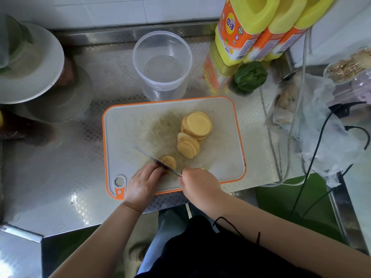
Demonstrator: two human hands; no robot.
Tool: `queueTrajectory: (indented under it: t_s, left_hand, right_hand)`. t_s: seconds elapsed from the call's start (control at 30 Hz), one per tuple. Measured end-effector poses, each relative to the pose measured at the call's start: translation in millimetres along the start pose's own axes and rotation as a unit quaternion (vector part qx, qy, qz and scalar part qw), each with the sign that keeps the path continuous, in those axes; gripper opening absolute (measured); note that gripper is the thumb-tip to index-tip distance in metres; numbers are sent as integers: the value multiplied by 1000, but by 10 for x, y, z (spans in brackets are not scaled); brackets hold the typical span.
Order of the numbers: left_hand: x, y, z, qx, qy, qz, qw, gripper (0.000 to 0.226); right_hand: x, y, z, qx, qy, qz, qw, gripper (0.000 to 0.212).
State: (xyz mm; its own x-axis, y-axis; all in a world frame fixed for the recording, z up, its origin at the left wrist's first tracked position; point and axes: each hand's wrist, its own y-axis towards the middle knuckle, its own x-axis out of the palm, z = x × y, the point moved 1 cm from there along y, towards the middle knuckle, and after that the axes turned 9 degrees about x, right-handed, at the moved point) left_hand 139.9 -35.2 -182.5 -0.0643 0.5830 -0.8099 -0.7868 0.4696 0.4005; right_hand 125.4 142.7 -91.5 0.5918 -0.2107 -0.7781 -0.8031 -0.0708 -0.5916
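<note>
On the near part of the cutting board [124, 127], our left hand [144, 181] clasps the potato piece [170, 161]. Our right hand [198, 185] grips the knife [152, 157], which touches it.

embossed steel counter [60, 177], matt plastic board [124, 125] — scuffed

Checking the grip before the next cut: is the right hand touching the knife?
Touching. The head view shows the right hand curled round the handle of the knife, with the blade running out of its fist.
</note>
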Motion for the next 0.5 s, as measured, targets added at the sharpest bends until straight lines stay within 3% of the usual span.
queueTrajectory:
  t_s: [0.5]
  left_hand:
    - [37,-40,-12,5,-5,-16,1000,25]
  right_hand:
    - [165,126,-33,33,24,-20,999,16]
